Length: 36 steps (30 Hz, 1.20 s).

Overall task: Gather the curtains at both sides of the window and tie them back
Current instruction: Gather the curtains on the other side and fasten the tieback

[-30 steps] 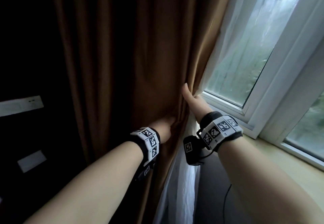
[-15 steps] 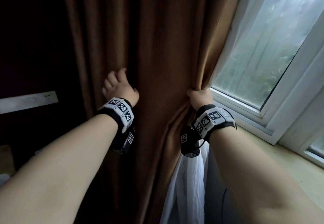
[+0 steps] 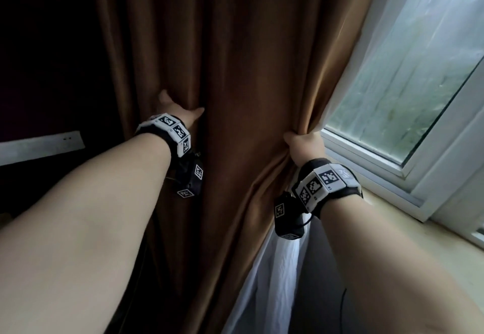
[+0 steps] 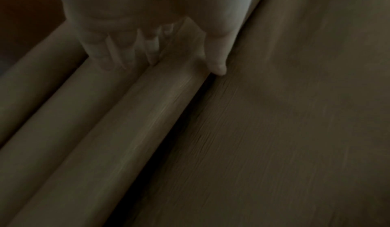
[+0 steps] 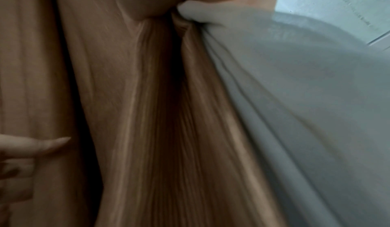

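Observation:
A heavy brown curtain (image 3: 248, 85) hangs in deep folds across the middle of the head view. A white sheer curtain (image 3: 275, 268) shows behind its right edge. My left hand (image 3: 172, 110) is at the curtain's left side. In the left wrist view its fingers (image 4: 118, 53) lie straight in a groove between folds, thumb out on the other side of one fold (image 4: 168, 97). My right hand (image 3: 303, 142) grips the curtain's right edge, bunching brown cloth (image 5: 126, 97) and sheer (image 5: 295, 97) together in the fist.
The window (image 3: 406, 85) with its white frame lies to the right, and a pale sill (image 3: 419, 242) runs under it. Left of the curtain is a dark wall with a white strip (image 3: 39, 145). A thin black cable (image 3: 343, 307) hangs below my right arm.
My left hand left the middle of the curtain, moved to its left side and slid its fingers between folds. My right hand closed on the right edge and holds it.

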Motion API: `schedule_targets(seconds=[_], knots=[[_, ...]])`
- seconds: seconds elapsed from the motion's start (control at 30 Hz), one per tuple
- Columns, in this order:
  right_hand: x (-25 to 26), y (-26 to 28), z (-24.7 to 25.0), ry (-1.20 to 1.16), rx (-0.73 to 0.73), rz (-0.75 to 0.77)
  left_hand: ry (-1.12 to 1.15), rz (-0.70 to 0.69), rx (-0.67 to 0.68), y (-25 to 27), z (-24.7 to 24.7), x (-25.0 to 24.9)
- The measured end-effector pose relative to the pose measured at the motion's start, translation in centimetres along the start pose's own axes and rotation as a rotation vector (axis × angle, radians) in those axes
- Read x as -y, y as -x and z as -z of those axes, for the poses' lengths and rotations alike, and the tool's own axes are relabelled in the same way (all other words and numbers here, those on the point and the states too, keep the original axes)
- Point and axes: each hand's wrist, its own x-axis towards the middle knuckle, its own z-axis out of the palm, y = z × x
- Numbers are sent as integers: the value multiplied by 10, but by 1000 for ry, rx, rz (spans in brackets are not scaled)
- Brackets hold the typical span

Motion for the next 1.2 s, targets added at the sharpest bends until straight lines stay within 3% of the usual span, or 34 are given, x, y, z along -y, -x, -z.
schedule_targets(seconds=[0.17,0.37,0.53,0.63,0.73,0.93,1.1,1.2], knots=[[-3,-10,1,34,-14,-33,-226,-128,-69,-8,-1,-2],[0,-20,-5,32,-9,-48,-101,-355,-8,46,-10,4],[2,-19,-10,14,0,-28,188,-586,122,98,-6,8],[3,-16,-13,-3,10,-21,509,-494,347,121,-2,6],[6,-8,-13,-34,29,-5,640,-415,460,135,-5,2],[6,18,-3,-298,281,-55,230,-336,495,144,-36,-5],[7,30,8,-492,406,-65,-112,-488,568,164,-66,-13],[10,34,12,-462,399,16,-320,-527,564,172,-77,-15]])
